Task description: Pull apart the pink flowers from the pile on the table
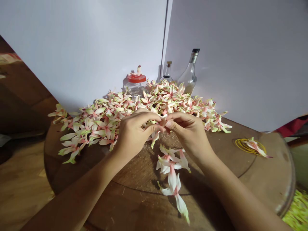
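My left hand (pixel 138 128) and my right hand (pixel 186 126) meet fingertip to fingertip above the middle of the round wooden table (pixel 134 170). Both pinch a small pink and white flower (pixel 163 119), mostly covered by the fingers. Just below my hands, a short chain of pink and white flowers (pixel 172 173) extends toward the table's front; how it connects to my fingers cannot be made out. Behind my hands spreads a large heap of similar flowers (pixel 103 118) with greenish tips.
A red-lidded jar (pixel 136 83) and two glass bottles, one tall (pixel 189 77) and one small (pixel 167 75), stand behind the heap against pale panels. A yellow coil (pixel 240 146) with a flower on it lies at right. Yellow-green petals (pixel 297 210) are at lower right.
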Demonstrator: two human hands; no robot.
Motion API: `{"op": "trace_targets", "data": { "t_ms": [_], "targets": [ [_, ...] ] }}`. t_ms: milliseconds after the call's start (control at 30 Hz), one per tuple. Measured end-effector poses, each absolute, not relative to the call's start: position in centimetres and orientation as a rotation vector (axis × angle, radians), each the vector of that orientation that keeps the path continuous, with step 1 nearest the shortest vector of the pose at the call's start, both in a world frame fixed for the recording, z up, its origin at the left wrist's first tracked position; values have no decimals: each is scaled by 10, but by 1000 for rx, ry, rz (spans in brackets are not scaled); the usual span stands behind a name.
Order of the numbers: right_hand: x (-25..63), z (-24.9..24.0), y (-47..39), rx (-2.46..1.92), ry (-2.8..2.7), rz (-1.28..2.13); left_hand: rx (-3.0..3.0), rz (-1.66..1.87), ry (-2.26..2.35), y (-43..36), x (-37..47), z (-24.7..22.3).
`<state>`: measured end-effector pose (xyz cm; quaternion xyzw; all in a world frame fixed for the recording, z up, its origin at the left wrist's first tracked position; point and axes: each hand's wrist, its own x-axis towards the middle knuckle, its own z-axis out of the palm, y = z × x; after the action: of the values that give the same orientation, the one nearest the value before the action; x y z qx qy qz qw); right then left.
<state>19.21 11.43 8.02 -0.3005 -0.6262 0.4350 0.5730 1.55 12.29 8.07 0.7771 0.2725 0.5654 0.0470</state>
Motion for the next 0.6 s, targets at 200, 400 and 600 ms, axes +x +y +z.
{"op": "trace_targets", "data": {
  "t_ms": [200, 400, 600],
  "targets": [
    [192, 79, 115, -702, -1428, 1065, 2327, 1689, 763, 124, 16, 81],
    [195, 83, 113, -808, -1541, 893, 2410, 1597, 906, 123, 16, 84],
    [194, 84, 111, -805, -1560, 898, 2334, 1554, 874, 126, 14, 82]
  ]
}}
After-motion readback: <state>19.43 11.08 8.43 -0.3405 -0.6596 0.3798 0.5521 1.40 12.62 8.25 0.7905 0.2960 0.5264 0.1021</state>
